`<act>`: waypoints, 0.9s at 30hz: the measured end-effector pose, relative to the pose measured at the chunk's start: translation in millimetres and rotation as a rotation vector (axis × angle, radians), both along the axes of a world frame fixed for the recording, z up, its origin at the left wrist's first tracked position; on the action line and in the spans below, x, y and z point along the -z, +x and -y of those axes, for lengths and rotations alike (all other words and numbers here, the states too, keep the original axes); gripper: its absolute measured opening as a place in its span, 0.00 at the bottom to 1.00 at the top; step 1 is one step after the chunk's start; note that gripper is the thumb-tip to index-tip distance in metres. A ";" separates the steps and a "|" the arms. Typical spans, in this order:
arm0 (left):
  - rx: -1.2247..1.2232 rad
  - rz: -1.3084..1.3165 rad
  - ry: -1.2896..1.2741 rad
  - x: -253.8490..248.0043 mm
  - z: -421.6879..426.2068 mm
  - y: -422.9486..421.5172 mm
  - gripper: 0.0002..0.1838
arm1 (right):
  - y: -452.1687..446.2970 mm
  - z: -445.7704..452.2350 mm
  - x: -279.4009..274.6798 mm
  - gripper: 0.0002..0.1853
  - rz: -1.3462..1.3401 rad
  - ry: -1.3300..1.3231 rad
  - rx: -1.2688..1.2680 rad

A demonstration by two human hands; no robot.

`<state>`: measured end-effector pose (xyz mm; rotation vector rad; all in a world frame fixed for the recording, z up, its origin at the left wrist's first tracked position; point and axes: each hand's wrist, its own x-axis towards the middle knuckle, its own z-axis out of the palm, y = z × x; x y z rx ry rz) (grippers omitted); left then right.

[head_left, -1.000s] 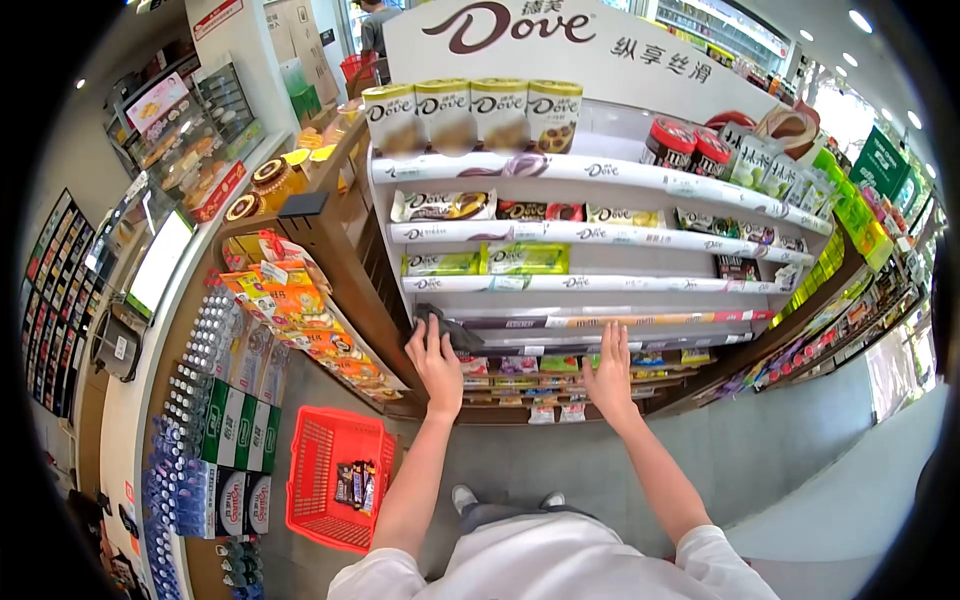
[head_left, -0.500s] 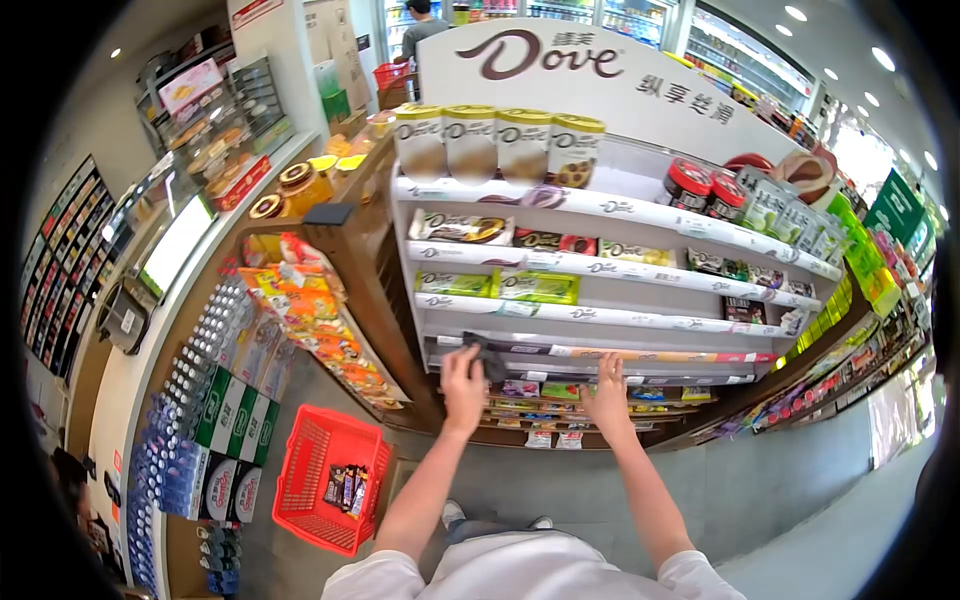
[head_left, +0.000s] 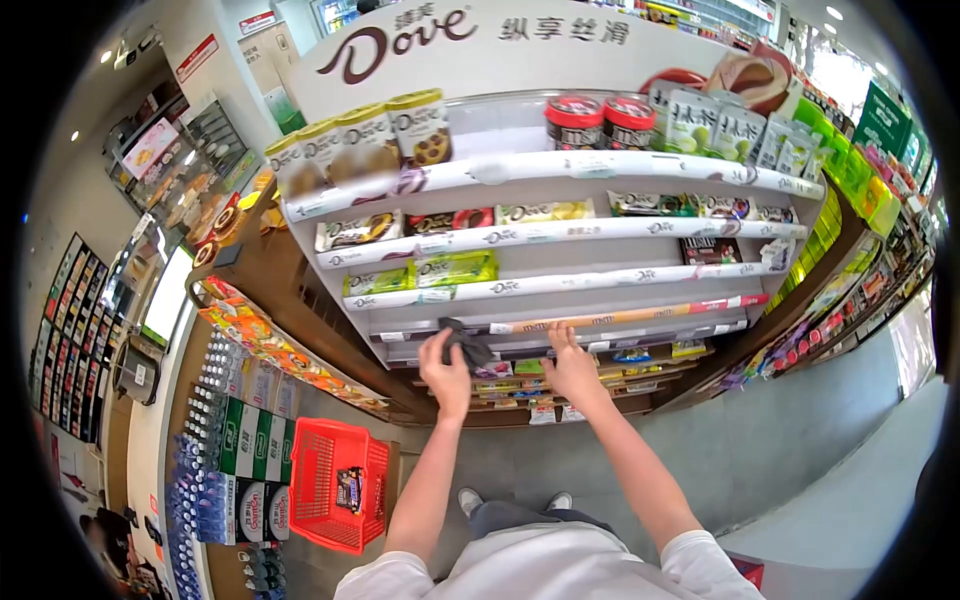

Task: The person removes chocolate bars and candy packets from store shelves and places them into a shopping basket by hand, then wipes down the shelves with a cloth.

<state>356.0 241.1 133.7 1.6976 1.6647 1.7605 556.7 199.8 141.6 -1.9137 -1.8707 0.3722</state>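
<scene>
My left hand (head_left: 446, 378) is closed on a dark grey cloth (head_left: 468, 346), which it holds against the front edge of a lower rack shelf (head_left: 640, 315). Further right, my right hand (head_left: 573, 372) has its fingers stretched out and rests them by the orange strip of that same edge, holding nothing. Just above, green chocolate packs (head_left: 455, 268) lie on one shelf and a dark brown packet (head_left: 710, 250) stands toward its right end. Several bagged sweets (head_left: 632, 355) show on the low shelves below my hands.
A red basket (head_left: 312, 515) with a few chocolate bars (head_left: 350, 488) stands on the floor at left. Beside it are stacked cartons (head_left: 255, 440) and bottles by the counter. Gold-lidded tubs (head_left: 420, 125) and red-lidded jars (head_left: 575, 122) line the top shelf.
My view has turned, so the rack now appears further left and larger. The cloth in my left hand sits slightly further right along the shelf edge. My right hand stays by the orange strip.
</scene>
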 end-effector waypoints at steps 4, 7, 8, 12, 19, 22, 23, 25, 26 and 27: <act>-0.140 0.027 0.003 -0.2 4.4 23.2 0.14 | 0.5 2.9 -1.0 0.35 -0.018 0.012 -0.020; 0.030 -0.024 -0.087 -0.7 13.1 56.8 0.14 | 0.9 0.0 2.1 0.34 -0.029 0.063 -0.028; 0.123 -0.026 -0.067 0.5 13.6 67.2 0.14 | 1.6 -0.2 3.7 0.34 -0.026 0.069 -0.023; 0.192 0.050 -0.131 -2.2 9.7 71.7 0.13 | 16.2 4.6 5.0 0.31 -0.172 0.259 -0.044; 0.029 0.172 -0.059 7.3 11.1 71.7 0.15 | 136.0 34.0 14.7 0.34 -0.140 0.404 0.351; 0.051 0.204 -0.022 15.1 13.7 83.4 0.16 | 144.8 29.0 19.9 0.36 -0.043 0.304 0.297; 0.056 0.227 -0.066 10.3 17.0 87.4 0.16 | 145.6 27.5 23.5 0.37 -0.063 0.318 0.283; 0.049 0.187 -0.074 1.4 20.9 95.6 0.17 | 142.5 27.3 19.5 0.37 -0.131 0.294 0.286; 0.076 0.163 -0.078 0.8 21.9 101.8 0.16 | 140.0 29.6 19.1 0.37 -0.145 0.292 0.293; 0.137 0.098 -0.069 6.2 22.8 109.4 0.16 | 138.4 30.1 16.9 0.37 -0.206 0.261 0.295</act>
